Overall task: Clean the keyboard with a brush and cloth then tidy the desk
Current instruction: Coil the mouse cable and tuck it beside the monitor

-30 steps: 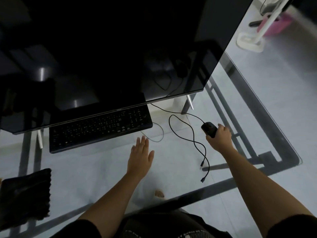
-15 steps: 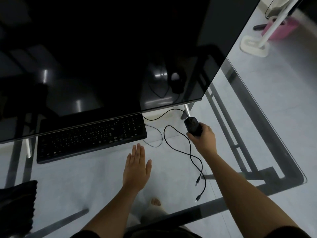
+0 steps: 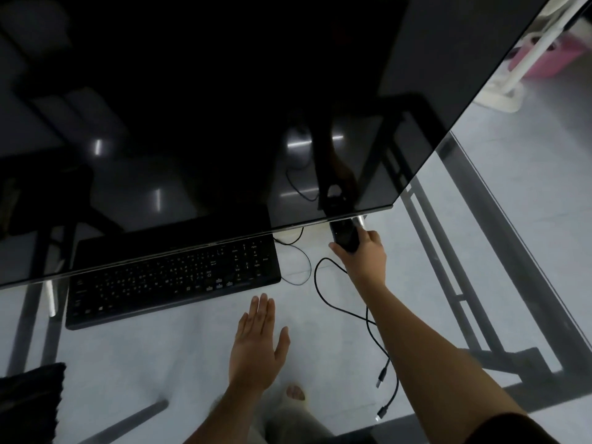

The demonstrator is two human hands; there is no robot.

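Fingers of the right hand (image 3: pixel 362 254) wrap a small black mouse (image 3: pixel 344 237), gripping it at the monitor's (image 3: pixel 205 123) lower edge. The left hand (image 3: pixel 258 342) lies spread and flat on the glass desk (image 3: pixel 144 363) — empty, fingers together. Just ahead of it sits the black keyboard (image 3: pixel 173 280), matte, half tucked under the glossy dark screen. Thin black cables (image 3: pixel 368 318) loop across the glass, plugs loose near the front edge.
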